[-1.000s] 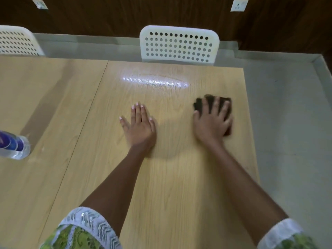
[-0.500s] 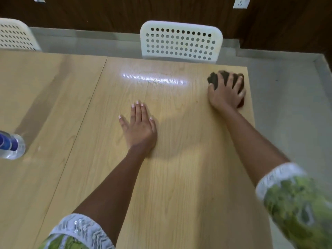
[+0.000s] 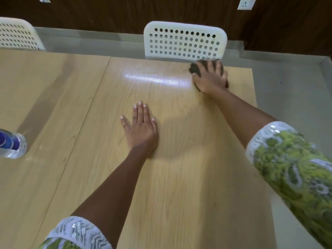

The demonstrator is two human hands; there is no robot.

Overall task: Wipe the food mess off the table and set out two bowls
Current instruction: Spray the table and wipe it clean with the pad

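Head view, looking down on a light wood-grain table [image 3: 179, 177] made of two tops butted together, with a seam running from the far centre toward the near left.

Right hand [image 3: 211, 78]: palm down at the far edge of the right-hand top, a little in from its far right corner. Fingers spread and pressed flat on a dark cloth [image 3: 195, 69]. The cloth lies on the table under the hand; only its far-left portion and a sliver at the hand's right edge show. The forearm reaches diagonally from the near right, in a green patterned sleeve [image 3: 296, 168] with a white lace cuff.

Left hand [image 3: 142, 130]: palm flat on the table near the middle of the right-hand top, well apart from the cloth. The four fingers lie close together and the thumb is splayed to the left. It holds nothing.

Surface: a bright streak of reflected light lies on the far part of the table, left of the cloth. Any food residue cannot be made out.

Other items: a clear plastic bottle [image 3: 12, 146] with a blue label lies at the left frame edge on the left-hand top. A white perforated chair [image 3: 185, 42] stands just beyond the far edge, directly behind the cloth. A second white chair [image 3: 18, 35] is at the far left. A wall socket [image 3: 245, 3] is mounted on the dark wall beyond.
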